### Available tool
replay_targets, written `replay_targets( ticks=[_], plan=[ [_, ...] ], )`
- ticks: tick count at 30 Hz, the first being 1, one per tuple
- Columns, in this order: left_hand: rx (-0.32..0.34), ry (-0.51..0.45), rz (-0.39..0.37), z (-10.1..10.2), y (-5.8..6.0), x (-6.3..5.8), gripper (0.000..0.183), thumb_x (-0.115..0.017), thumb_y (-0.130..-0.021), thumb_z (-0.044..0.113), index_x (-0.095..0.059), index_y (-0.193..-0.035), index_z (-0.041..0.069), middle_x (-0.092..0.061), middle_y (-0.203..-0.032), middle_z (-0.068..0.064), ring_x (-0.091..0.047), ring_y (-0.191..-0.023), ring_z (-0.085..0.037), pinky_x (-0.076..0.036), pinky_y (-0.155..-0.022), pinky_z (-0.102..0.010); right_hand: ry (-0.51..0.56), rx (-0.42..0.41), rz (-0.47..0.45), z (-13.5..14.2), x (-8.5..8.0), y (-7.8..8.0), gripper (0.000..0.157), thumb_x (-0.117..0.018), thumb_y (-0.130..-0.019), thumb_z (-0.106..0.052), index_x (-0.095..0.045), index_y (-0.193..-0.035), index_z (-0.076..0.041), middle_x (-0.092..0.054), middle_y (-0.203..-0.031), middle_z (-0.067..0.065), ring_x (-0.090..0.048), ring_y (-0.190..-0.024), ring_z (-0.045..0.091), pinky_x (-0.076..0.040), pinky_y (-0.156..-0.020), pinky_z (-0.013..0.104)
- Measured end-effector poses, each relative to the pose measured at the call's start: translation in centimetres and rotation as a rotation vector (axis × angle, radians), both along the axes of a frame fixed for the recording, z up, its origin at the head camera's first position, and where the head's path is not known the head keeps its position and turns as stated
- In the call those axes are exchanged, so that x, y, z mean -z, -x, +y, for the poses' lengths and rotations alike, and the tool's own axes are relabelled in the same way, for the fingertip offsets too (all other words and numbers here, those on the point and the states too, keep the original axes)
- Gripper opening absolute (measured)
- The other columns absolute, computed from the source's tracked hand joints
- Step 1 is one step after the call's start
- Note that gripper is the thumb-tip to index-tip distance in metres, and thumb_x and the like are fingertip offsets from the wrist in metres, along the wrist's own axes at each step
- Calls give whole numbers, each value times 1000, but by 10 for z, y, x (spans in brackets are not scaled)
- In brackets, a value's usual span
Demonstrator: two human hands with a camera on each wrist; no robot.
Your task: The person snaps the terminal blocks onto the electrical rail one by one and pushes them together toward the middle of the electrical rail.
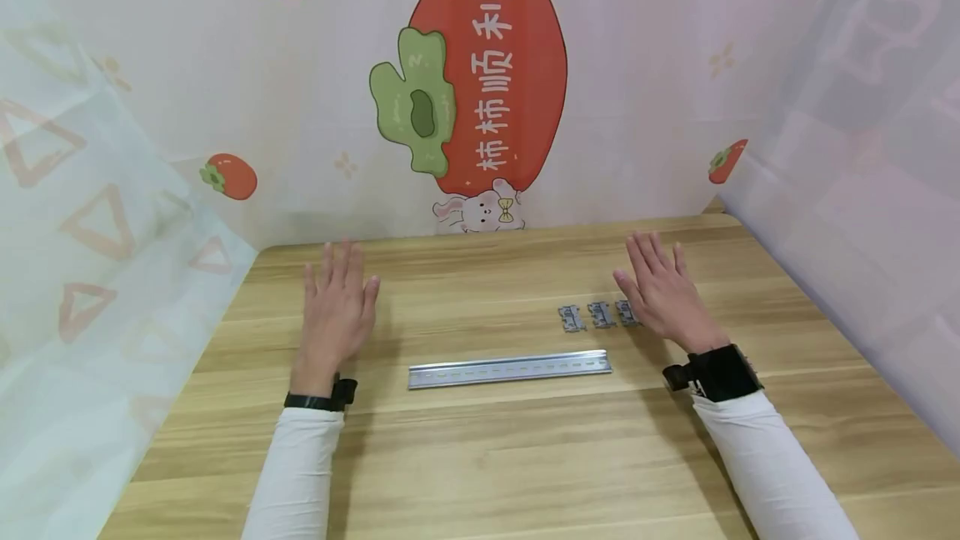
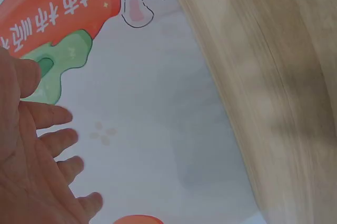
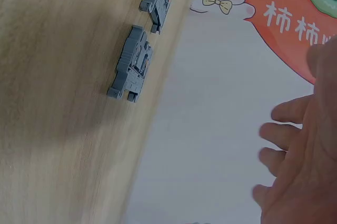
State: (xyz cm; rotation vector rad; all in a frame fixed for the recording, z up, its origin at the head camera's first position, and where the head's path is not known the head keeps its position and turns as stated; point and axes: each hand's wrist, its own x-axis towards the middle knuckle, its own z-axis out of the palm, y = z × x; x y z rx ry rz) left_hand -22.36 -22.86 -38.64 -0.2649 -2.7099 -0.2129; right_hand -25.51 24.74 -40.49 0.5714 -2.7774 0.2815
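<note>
A slotted metal DIN rail (image 1: 510, 370) lies crosswise on the wooden table, between the two forearms. Behind its right end, several grey terminal blocks (image 1: 601, 315) lie in a row; the right hand partly covers the rightmost one in the head view. My left hand (image 1: 336, 315) is held above the table left of the rail, fingers straight and holding nothing. On the other side, my right hand (image 1: 666, 294) is raised near the blocks, fingers extended and nothing in its grasp. Two terminal blocks (image 3: 131, 65) also show in the right wrist view, apart from the fingers.
The wooden table (image 1: 480, 457) ends at a white printed curtain (image 1: 315, 107) with persimmon drawings along the back. Similar sheets hang at the left and right sides. Each wrist wears a black strap with a camera mount (image 1: 723, 373).
</note>
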Motion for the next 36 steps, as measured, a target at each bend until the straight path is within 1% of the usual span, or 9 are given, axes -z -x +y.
replay_targets(
  ticks=[3,6,8,11,16,22,25,30,36],
  plan=[
    [53,-50,-16,7,0,-2,56,-27,-100,40,-33,-139,1,-24,-148,-18,-15,-137,-36,-6,-105,-53,16,-7,-32,0,0,-1,67,-25,-99,-45,-17,-144,4,-15,-150,22,-2,-139,34,2,-105,52],
    [111,-81,-51,21,-2,-2,51,-37,-97,41,-47,-130,3,-41,-136,-19,-33,-128,-36,-22,-102,-51,33,-19,-68,1,1,-1,63,-34,-98,-41,-25,-140,6,-27,-143,26,-17,-135,40,-3,-105,53],
    [152,-82,-88,33,-4,-2,50,-41,-96,42,-50,-128,4,-47,-131,-18,-41,-122,-34,-30,-98,-49,44,-22,-102,1,1,-2,60,-41,-97,-37,-30,-138,6,-34,-139,27,-24,-131,42,-8,-105,53],
    [211,-58,-148,53,-7,1,50,-42,-95,44,-53,-127,7,-50,-127,-16,-46,-117,-33,-35,-94,-46,52,-13,-161,1,1,-3,59,-47,-94,-34,-34,-136,5,-38,-135,28,-31,-126,43,-18,-103,52],
    [307,-17,-255,82,-14,7,53,-42,-94,49,-54,-127,10,-52,-124,-10,-49,-114,-27,-37,-93,-40,63,2,-226,0,2,-4,56,-53,-91,-31,-39,-134,3,-43,-131,27,-39,-120,43,-30,-96,52],
    [405,23,-368,106,-23,14,49,-50,-90,47,-57,-124,12,-54,-121,-5,-51,-110,-22,-39,-90,-37,58,-2,-278,2,5,-2,57,-58,-88,-31,-43,-132,2,-45,-129,27,-42,-118,42,-33,-94,52],
    [443,48,-408,114,-28,18,50,-53,-88,49,-57,-124,14,-55,-118,-3,-51,-105,-20,-40,-87,-36,49,-6,-295,2,6,-1,58,-60,-87,-32,-44,-131,2,-45,-129,27,-42,-118,43,-33,-95,51],
    [480,93,-426,124,-33,21,48,-60,-84,46,-60,-120,15,-54,-110,0,-50,-94,-15,-41,-79,-33,39,-13,-313,2,6,-1,61,-63,-85,-31,-44,-131,3,-45,-129,28,-41,-119,44,-32,-95,52],
    [497,108,-430,128,-36,24,33,-66,-81,36,-64,-106,16,-49,-94,4,-45,-82,-12,-39,-70,-29,15,-22,-323,1,5,-3,61,-66,-82,-27,-44,-131,3,-44,-130,27,-41,-119,43,-32,-95,51]
  ],
)
